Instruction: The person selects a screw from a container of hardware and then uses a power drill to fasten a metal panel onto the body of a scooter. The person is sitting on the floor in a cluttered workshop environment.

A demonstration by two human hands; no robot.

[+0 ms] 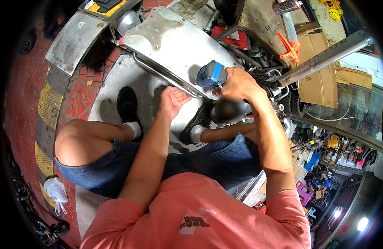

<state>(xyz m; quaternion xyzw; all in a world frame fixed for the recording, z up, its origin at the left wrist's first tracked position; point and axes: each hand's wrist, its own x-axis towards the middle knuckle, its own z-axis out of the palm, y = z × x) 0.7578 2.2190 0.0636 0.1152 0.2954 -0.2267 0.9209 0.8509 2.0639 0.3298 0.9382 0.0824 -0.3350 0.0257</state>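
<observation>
My right hand (pixel 240 85) is wrapped round a blue and black cordless driver (pixel 212 74). The driver is above the near right end of a silver metal deck (pixel 179 45), which looks like a scooter's. Its tip is hidden, so whether it touches anything cannot be told. Beside the deck's near edge, my left hand (pixel 173 101) is palm up with its fingers stretched out. Nothing shows in that palm. A bent metal rail (pixel 158 74) runs along this edge, close to the left fingertips. A grey metal tube (pixel 324 62) slants away at the right, near the deck's end.
At the upper left stands a curved metal plate (pixel 75 41). An orange caulking gun (pixel 290 52) and a spray can (pixel 287 6) lie at the upper right, near cardboard (pixel 318 79). Cluttered tools (pixel 324 153) fill the right side. A white plastic bag (pixel 56 191) sits at the left.
</observation>
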